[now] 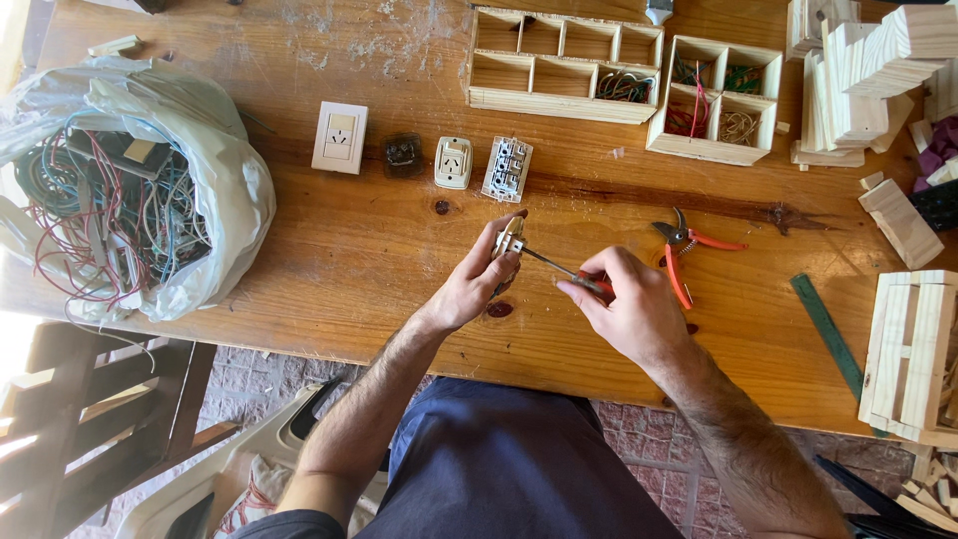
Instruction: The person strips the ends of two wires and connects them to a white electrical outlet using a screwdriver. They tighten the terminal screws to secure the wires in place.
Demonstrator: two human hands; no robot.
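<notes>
My left hand [477,282] grips a small electrical switch module [510,238] just above the wooden table [379,250]. My right hand [629,304] holds a screwdriver [559,268] with a red handle, and its metal tip touches the module. Both hands are over the table's near edge, in the middle of the view.
A row of socket and switch parts lies beyond the hands: white wall plate [339,137], dark module [403,155], white socket [453,162], grey module [507,169]. Red-handled cutters [684,250] and a green ruler [828,334] lie right. Wire-filled plastic bag [130,190] left. Wooden compartment boxes [564,65] behind.
</notes>
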